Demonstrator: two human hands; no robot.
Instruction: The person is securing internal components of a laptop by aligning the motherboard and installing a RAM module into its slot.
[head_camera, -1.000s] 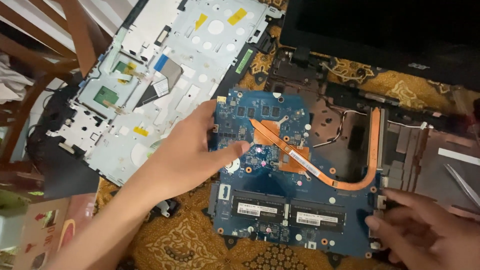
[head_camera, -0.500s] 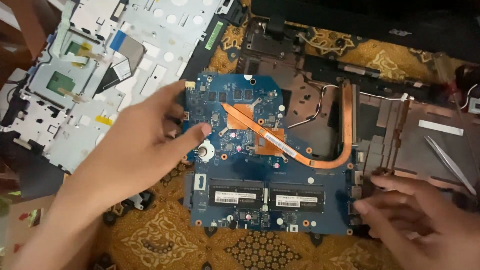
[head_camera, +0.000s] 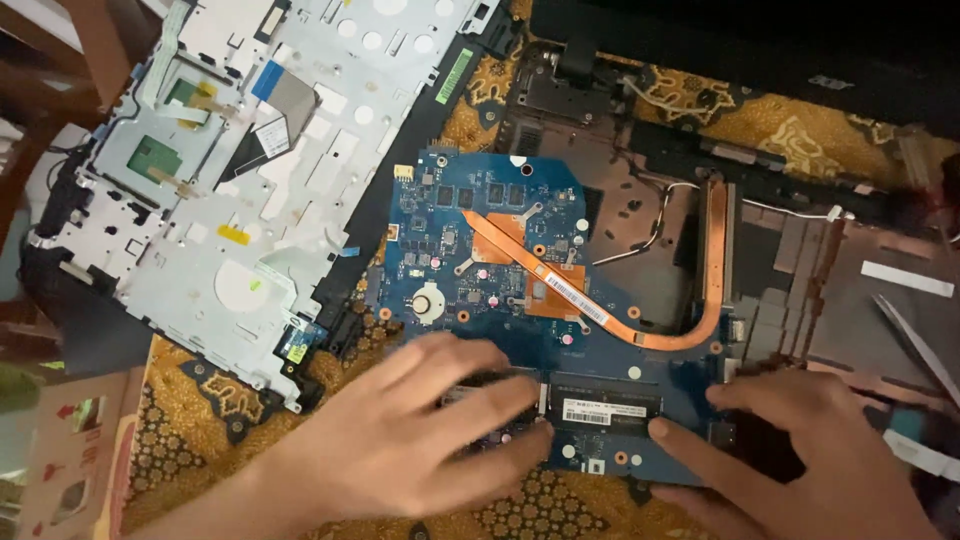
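Note:
A blue laptop motherboard (head_camera: 470, 250) lies in the dark laptop base (head_camera: 800, 290), with a copper heat pipe (head_camera: 690, 300) curving across it. My left hand (head_camera: 420, 440) rests flat on the board's lower left, its fingers spread over the left memory module, which is mostly hidden. My right hand (head_camera: 800, 450) lies at the board's lower right edge, one finger touching next to the right memory module (head_camera: 605, 408). Neither hand grips anything.
A silver metal keyboard frame (head_camera: 250, 170) lies upside down at the upper left. The black laptop screen (head_camera: 750, 40) stands along the top. A patterned yellow cloth (head_camera: 190, 420) covers the surface. Metal tweezers (head_camera: 915, 345) lie at the right.
My left hand slid down from the board's upper left to its lower left over the memory module. My right hand moved inward to the board's lower right edge. The view shifted.

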